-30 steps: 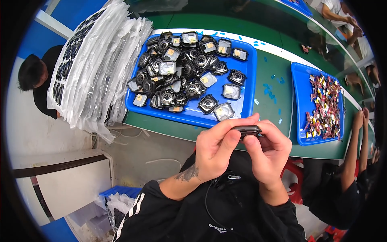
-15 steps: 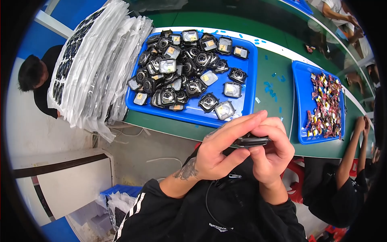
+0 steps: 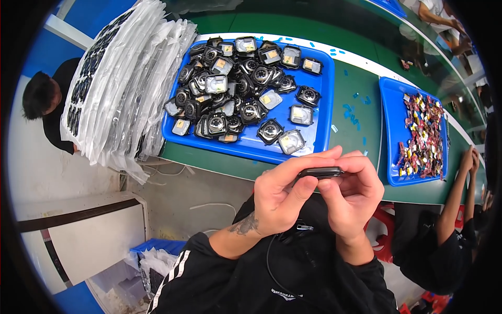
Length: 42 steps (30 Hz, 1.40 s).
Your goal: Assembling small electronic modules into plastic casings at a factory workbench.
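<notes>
Between my two hands is a black smartwatch case [image 3: 320, 172], seen edge-on, held just in front of the bench's near edge. My left hand [image 3: 280, 198] grips its left end, thumb below and fingers along the top. At the other end, my right hand [image 3: 353, 193] pinches it with thumb and fingers. Beyond them stands a blue tray [image 3: 325, 112] with a pile of black watch cases [image 3: 252, 111], some back up and some showing pale insides. My fingers hide part of the held case.
A second blue tray [image 3: 388, 131] to the right holds many small red and yellow parts [image 3: 422, 136]. Blue scraps [image 3: 349, 112] lie on the green bench [image 3: 350, 83]. Bagged trays [image 3: 130, 89] are stacked at left. Other people sit or stand at left and right.
The watch case has shifted slightly left and up, and now lies more level with more of its edge showing. Both hands have changed their grip a little around it.
</notes>
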{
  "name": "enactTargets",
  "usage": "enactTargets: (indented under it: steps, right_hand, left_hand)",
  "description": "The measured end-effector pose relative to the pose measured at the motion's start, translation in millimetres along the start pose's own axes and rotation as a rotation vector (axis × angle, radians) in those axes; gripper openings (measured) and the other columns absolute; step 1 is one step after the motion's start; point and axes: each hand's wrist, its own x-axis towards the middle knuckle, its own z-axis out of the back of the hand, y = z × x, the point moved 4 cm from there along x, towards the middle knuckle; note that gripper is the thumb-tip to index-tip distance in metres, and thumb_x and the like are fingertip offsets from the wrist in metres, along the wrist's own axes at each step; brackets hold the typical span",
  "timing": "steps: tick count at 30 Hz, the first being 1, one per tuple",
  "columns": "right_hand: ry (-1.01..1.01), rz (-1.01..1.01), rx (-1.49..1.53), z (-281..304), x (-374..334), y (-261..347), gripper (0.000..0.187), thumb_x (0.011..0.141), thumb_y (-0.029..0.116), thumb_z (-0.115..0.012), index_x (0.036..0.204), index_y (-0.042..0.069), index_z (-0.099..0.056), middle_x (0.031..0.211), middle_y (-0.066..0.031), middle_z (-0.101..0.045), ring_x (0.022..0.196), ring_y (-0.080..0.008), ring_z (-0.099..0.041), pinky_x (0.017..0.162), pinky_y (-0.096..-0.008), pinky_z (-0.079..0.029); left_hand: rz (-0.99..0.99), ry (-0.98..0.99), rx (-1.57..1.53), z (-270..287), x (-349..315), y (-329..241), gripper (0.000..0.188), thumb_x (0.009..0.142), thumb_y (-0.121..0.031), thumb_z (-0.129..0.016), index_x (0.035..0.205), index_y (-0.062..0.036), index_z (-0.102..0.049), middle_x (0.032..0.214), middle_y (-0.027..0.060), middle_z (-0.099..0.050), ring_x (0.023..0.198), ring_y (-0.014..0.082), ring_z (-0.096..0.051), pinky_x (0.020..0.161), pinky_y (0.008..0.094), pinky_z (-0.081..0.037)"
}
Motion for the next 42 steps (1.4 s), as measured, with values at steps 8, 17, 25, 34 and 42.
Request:
enactTargets:
  steps: [8, 17, 25, 34, 42]
  right_hand:
    - [-0.167, 0.087, -0.191, -4, 10, 4, 0.044, 0.075, -0.006, -0.075, 0.116, -0.005, -0.057, 0.11, -0.0147, -0.052, 0.09, -0.0181, -0.062, 0.073, -0.025, -0.059]
    - [-0.12, 0.452, -0.807, -2, 6, 1, 0.042, 0.063, -0.001, -0.084, 0.103, 0.004, -0.071, 0.112, -0.0151, -0.056, 0.085, -0.0206, -0.06, 0.062, -0.0274, -0.054]
    - [-0.161, 0.3, -0.646, 1, 10, 7, 0.042, 0.06, -0.004, -0.085, 0.097, 0.0, -0.066, 0.097, -0.0134, -0.061, 0.086, -0.0231, -0.063, 0.067, -0.029, -0.056]
    - [-0.153, 0.355, -0.781, 2, 5, 6, 0.044, 0.057, 0.0, -0.087, 0.095, 0.003, -0.066, 0.094, -0.0096, -0.058, 0.078, -0.0207, -0.059, 0.061, -0.0287, -0.052]
    - [-0.062, 0.128, -0.738, 6, 18, 5, 0.041, 0.059, 0.004, -0.088, 0.091, 0.003, -0.063, 0.092, -0.0084, -0.056, 0.075, -0.0186, -0.059, 0.055, -0.0279, -0.051]
  left_hand:
    - [0.053, -0.068, -0.048, -7, 2, 6, 0.036, 0.101, -0.01, -0.05, 0.132, 0.008, -0.05, 0.13, 0.0199, -0.057, 0.119, 0.024, -0.057, 0.101, 0.0342, -0.046]
    - [0.431, -0.22, -0.724, -8, -2, 18, 0.042, 0.105, -0.018, -0.04, 0.138, 0.007, -0.042, 0.129, 0.0146, -0.056, 0.117, 0.0211, -0.057, 0.102, 0.0351, -0.046]
    - [0.359, -0.213, -0.502, -13, -3, 11, 0.047, 0.105, -0.023, -0.036, 0.137, 0.0113, -0.04, 0.133, 0.0225, -0.053, 0.118, 0.0278, -0.057, 0.104, 0.0404, -0.046]
    - [0.247, -0.144, -0.233, -12, -5, 15, 0.046, 0.105, -0.02, -0.035, 0.137, 0.0133, -0.04, 0.135, 0.0254, -0.05, 0.118, 0.0294, -0.057, 0.101, 0.04, -0.047]
    - [0.375, -0.22, -0.324, -8, -9, 25, 0.044, 0.106, -0.02, -0.035, 0.134, 0.0128, -0.043, 0.13, 0.0227, -0.056, 0.117, 0.0264, -0.058, 0.1, 0.0366, -0.048]
